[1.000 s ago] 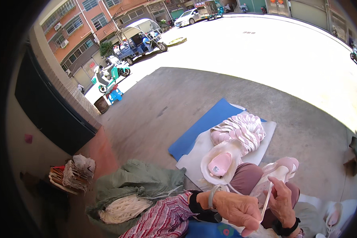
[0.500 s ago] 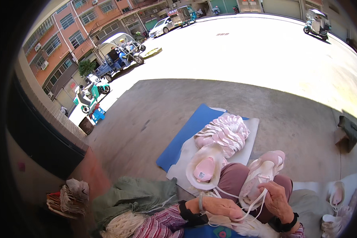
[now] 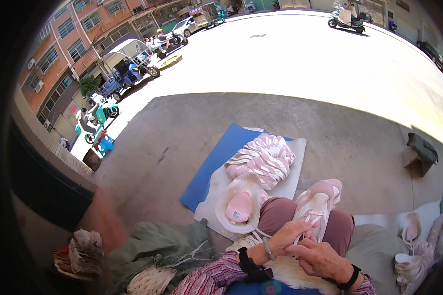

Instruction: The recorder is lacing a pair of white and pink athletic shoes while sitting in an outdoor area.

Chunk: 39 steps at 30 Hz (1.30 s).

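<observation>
A pink and white sneaker [image 3: 321,196] rests on my lap, toe pointing away, against a mauve trouser leg [image 3: 278,215]. My left hand [image 3: 291,233] is at its near end, fingers pinched on a white shoelace [image 3: 299,239]. Close beside it, my right hand [image 3: 322,257] has thumb and finger closed on the lace too; the fingertips partly hide it. Left of the knee stands another shoe with a wide cream collar and a pink insole [image 3: 240,206]. Behind it, a row of pink and white shoe parts [image 3: 262,160] lies stacked on a sheet.
Under the stack are a blue mat [image 3: 202,184] and a pale sheet [image 3: 300,147]. Green cloth [image 3: 157,246] and a bundle of white laces [image 3: 150,281] lie at left. More shoes [image 3: 409,268] sit at right, below a box with dark cloth [image 3: 421,152]. Vehicles stand in the sunlit yard.
My hands have come together at the sneaker's near end; the lace loop between them has drawn in. The view has shifted, and a motorbike with riders now shows beside the blue tricycle.
</observation>
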Available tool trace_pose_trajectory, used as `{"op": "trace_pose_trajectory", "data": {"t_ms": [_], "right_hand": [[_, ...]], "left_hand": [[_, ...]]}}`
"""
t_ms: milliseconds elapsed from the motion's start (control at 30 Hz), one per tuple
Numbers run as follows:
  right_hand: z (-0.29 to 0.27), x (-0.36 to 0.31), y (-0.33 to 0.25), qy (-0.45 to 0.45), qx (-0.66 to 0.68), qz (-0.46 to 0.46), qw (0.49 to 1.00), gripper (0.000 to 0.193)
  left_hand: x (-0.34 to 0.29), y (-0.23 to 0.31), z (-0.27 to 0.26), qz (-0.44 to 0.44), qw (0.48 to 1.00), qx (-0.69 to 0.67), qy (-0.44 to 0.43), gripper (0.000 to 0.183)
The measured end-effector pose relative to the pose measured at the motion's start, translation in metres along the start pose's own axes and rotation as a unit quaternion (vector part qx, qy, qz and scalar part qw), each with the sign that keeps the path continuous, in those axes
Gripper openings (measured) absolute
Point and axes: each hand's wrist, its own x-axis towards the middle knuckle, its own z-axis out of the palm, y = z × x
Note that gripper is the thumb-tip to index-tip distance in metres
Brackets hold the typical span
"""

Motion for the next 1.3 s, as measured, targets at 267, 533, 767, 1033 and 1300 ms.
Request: {"op": "trace_pose_trajectory", "data": {"t_ms": [267,533,767,1033,1300], "right_hand": [[-0.024,-0.015,0.030,0.188,0.178,0.252,0.932,0.016],[-0.017,-0.006,0.050,0.119,0.357,0.271,0.886,0.022],[-0.002,0.005,0.058,0.114,0.495,0.268,0.818,0.037],[0.013,0.012,0.064,0.136,0.677,0.279,0.667,0.027],[0.005,0.000,0.042,0.102,0.462,0.250,0.845,0.021]], "left_hand": [[-0.031,0.025,0.022,-0.011,0.994,0.105,0.038,0.031],[-0.019,0.025,0.048,-0.076,0.969,0.227,-0.065,0.034],[-0.026,0.015,0.032,-0.129,0.968,0.179,-0.121,0.035],[-0.014,0.016,0.008,-0.172,0.961,0.177,-0.124,0.034],[-0.031,0.010,0.008,-0.079,0.964,0.255,-0.019,0.032]]}}
